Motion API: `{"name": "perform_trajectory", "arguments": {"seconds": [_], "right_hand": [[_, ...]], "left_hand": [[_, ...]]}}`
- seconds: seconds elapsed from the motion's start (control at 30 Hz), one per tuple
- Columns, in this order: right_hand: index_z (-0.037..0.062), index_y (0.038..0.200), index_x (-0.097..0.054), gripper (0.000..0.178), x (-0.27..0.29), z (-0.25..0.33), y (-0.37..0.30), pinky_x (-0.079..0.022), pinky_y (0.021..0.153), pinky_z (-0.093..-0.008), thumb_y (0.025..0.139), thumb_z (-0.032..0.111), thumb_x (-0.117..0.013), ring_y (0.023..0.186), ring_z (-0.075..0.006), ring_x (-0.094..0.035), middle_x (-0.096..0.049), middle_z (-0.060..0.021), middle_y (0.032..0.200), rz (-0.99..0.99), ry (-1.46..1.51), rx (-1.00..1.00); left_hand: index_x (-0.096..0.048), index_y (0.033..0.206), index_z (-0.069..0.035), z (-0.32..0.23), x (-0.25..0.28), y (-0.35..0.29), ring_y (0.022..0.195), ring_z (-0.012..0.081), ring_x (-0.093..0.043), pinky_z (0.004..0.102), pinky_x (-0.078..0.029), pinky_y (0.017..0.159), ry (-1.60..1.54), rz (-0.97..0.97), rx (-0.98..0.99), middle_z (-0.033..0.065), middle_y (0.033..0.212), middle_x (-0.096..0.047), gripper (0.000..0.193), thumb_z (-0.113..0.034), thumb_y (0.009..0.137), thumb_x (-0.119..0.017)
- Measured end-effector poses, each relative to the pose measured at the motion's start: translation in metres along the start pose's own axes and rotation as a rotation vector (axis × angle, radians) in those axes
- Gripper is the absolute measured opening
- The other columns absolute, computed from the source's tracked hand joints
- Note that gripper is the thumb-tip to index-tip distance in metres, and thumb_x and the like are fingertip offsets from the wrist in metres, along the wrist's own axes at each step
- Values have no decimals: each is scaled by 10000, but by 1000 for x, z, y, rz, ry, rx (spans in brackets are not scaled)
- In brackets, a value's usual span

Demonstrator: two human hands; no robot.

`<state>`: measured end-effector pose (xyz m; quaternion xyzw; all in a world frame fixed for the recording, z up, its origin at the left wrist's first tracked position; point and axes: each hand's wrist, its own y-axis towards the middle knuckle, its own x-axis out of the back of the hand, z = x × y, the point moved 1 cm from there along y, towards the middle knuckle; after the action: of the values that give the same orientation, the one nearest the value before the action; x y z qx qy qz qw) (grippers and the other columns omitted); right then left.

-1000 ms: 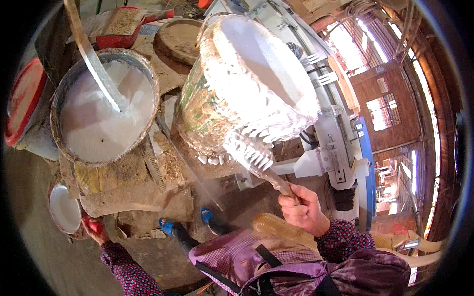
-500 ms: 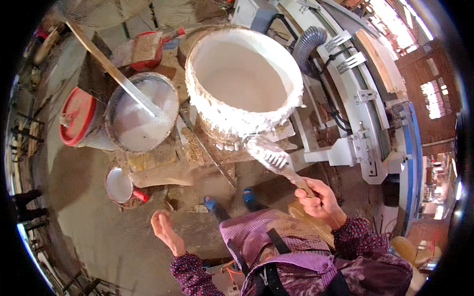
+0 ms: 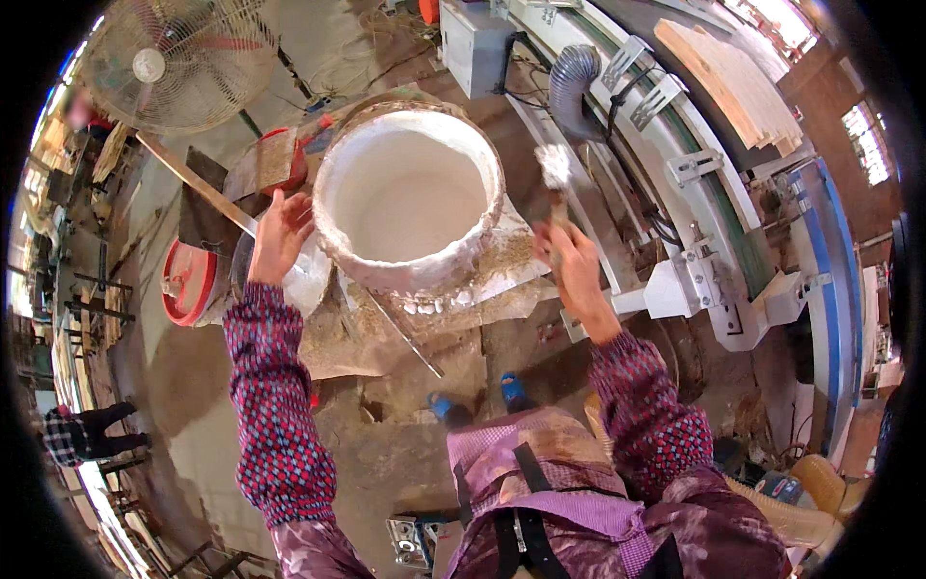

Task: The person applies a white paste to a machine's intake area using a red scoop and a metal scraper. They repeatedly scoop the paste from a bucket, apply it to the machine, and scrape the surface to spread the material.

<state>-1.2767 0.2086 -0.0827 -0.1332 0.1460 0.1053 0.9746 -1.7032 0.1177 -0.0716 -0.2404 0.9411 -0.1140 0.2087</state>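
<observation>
My right hand (image 3: 576,265) is closed around the handle of a brush (image 3: 554,179), whose white-coated head points away from me, to the right of a large round tub (image 3: 410,275) and apart from it. White creamy liquid fills part of the tub, and white residue coats its rim. At the tub's left side my left hand (image 3: 278,239) is raised with fingers apart and nothing visible in it; I cannot tell whether it touches the rim. Beneath that hand, a smaller bucket (image 3: 311,280) of white liquid is partly hidden. A wooden stick (image 3: 193,181) leans out of it.
A red-rimmed bucket (image 3: 188,285) and a red container (image 3: 280,159) stand left of the tub. A thin rod (image 3: 405,333) lies in front. Machinery with a grey hose (image 3: 571,92) runs along the right. Far left are a large fan (image 3: 149,66) and another person (image 3: 87,434).
My right hand has carried the brush from the tub's front edge to its right side. My left hand has reached forward to the tub's left. The view has shifted, and the rim carries less thick white material.
</observation>
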Motion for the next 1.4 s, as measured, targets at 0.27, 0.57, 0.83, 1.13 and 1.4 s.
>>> {"name": "perform_trajectory", "arguments": {"seconds": [0.27,0.57,0.83,1.13,1.4], "right_hand": [[-5,871,-596,188,-61,10,51,-431,602,-260,887,155,-500,638,-89,-497,-553,2,757,-17,136,21],[-6,945,-586,206,-63,26,118,-432,555,-223,901,175,-498,615,-82,-526,-577,-4,772,158,54,37],[-16,990,-556,234,-8,18,54,-478,617,-265,911,189,-475,723,-117,-581,-614,-87,879,33,-87,-17],[4,1219,-475,355,42,-87,-103,-441,559,-256,898,155,-486,605,-108,-524,-604,-86,763,97,-654,-99],[160,1392,-229,603,4,-171,-116,-461,551,-486,850,117,-489,692,-394,-560,-527,-198,902,148,-1498,348]], "left_hand": [[-557,1093,33,-2,-28,47,957,209,-586,340,-457,865,15,159,236,115,1062,-616,583,-493,924,-370],[-531,1143,1,6,-26,25,971,226,-575,353,-455,868,-168,80,150,130,1096,-595,545,-475,931,-370],[-414,1260,14,12,-21,-5,1043,226,-514,370,-394,902,-180,-135,99,110,1196,-518,669,-551,912,-334],[-560,1033,-57,173,-41,-168,854,132,-552,288,-453,731,-38,-411,38,22,953,-579,222,-183,851,-536],[-601,905,13,308,-72,-189,670,111,-520,256,-427,579,197,-316,504,20,740,-585,238,-169,757,-637]]}}
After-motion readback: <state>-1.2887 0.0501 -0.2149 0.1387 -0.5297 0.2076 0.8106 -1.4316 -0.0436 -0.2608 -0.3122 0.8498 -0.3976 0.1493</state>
